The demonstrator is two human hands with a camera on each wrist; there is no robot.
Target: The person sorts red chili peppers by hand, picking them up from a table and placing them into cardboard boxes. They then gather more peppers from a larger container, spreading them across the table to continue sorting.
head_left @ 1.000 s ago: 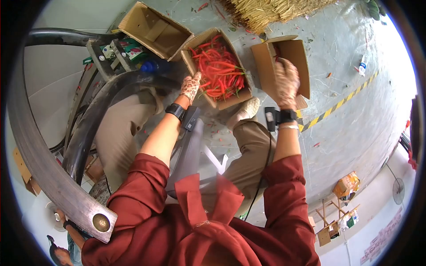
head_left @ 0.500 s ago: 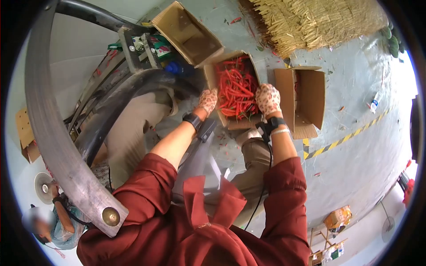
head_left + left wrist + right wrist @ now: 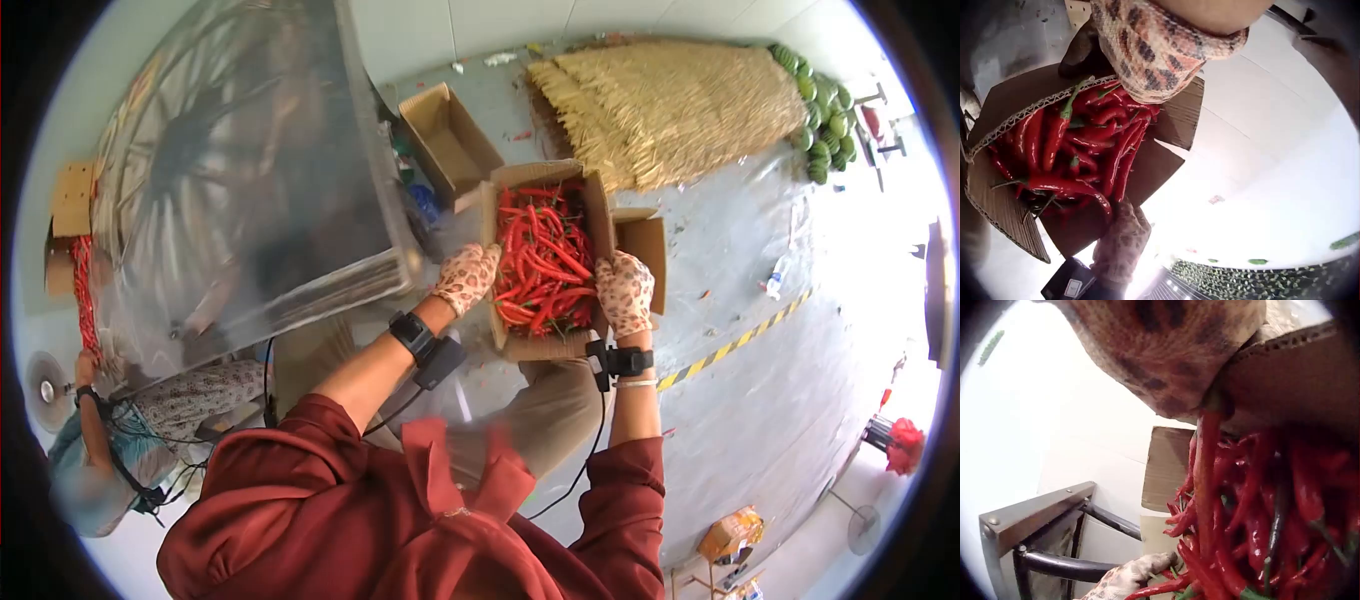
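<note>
An open cardboard box (image 3: 545, 347) heaped with red chili peppers (image 3: 545, 260) is in front of me, above my lap in the head view. My left hand (image 3: 468, 278), in a spotted glove, grips its left wall. On the opposite wall my right hand (image 3: 627, 292), gloved alike, holds the edge. The left wrist view shows the left glove (image 3: 1154, 56) over the box edge, with the right glove (image 3: 1124, 244) across from it. In the right wrist view a chili pepper (image 3: 1208, 469) hangs just below the right glove (image 3: 1179, 356).
A cardboard box (image 3: 450, 150) stands behind to the left, another (image 3: 643, 250) to the right. A large translucent-sided wheel housing (image 3: 250, 180) fills the left, with a person (image 3: 110, 450) beside it. Straw matting (image 3: 670, 110) and watermelons (image 3: 828, 120) lie at the back.
My right hand left the right-hand box and took hold of the chili box. Both hands have drawn that box closer and up. The head view has turned, showing more of the left-side housing.
</note>
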